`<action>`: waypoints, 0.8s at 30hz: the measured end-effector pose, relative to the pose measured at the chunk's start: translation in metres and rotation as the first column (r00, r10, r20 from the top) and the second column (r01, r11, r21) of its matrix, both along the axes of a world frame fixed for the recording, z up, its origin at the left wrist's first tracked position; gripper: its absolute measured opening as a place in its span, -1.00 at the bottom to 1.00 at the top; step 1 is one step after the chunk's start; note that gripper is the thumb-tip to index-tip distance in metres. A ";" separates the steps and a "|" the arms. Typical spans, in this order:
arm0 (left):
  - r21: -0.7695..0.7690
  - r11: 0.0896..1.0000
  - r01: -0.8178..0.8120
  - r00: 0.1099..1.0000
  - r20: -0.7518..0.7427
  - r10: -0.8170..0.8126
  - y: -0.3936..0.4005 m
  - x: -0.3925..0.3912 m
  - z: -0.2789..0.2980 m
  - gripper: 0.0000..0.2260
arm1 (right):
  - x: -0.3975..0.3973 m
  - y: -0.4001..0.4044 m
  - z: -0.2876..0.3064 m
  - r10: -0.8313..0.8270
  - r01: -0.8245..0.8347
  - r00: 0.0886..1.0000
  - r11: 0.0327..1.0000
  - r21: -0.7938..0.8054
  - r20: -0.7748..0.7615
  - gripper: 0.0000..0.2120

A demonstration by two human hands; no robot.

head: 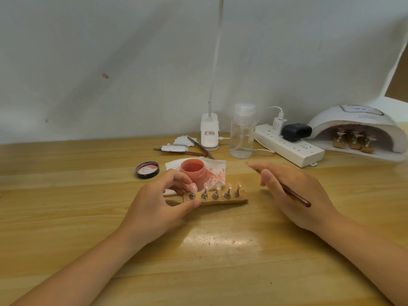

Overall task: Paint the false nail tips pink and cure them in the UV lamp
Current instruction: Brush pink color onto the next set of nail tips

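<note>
A wooden holder strip (229, 200) lies on the table with several metal stands carrying pink nail tips (229, 186). My left hand (159, 204) pinches the strip's left end between thumb and fingers. My right hand (293, 193) hovers just right of the strip, fingers mostly straight, with a thin brown brush (295, 196) tucked between thumb and palm. An open jar of pink polish (194, 173) stands on a stained tissue (217, 173) behind the strip. The white UV lamp (362, 129) sits at the far right with more nail stands (353, 140) inside it.
The jar's dark lid (147, 170) lies left of the jar. Behind are tweezers and cotton pads (176, 149), a desk lamp base (209, 134), a clear pump bottle (241, 131) and a white power strip (289, 146) with plugs. The wooden table (220, 250) fills the foreground.
</note>
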State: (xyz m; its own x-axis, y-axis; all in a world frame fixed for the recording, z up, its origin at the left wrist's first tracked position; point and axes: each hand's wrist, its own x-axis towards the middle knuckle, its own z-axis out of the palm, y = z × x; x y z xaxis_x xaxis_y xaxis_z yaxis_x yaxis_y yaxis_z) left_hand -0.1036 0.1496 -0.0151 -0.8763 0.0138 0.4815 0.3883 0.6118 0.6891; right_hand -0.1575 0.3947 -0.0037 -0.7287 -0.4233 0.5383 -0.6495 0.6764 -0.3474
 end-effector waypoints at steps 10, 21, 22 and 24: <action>0.218 0.975 -0.033 0.994 -0.093 0.055 0.002 0.004 0.008 -0.71 | 0.004 -0.011 0.002 -0.066 0.082 0.996 0.954 0.288 -0.064 -0.75; 0.289 0.955 -0.067 0.991 -0.094 0.098 0.003 0.004 0.011 -0.68 | 0.002 -0.008 0.008 -0.007 0.010 1.000 0.933 0.360 -0.010 -0.59; 0.288 0.955 -0.073 0.991 -0.091 0.103 0.004 0.004 0.012 -0.67 | 0.002 -0.003 0.013 -0.030 0.019 0.999 0.948 0.316 0.030 -0.62; 0.299 0.952 -0.070 0.991 -0.088 0.100 0.008 0.001 0.017 -0.63 | -0.002 0.008 0.024 -0.018 -0.022 0.970 0.987 0.160 0.244 -0.73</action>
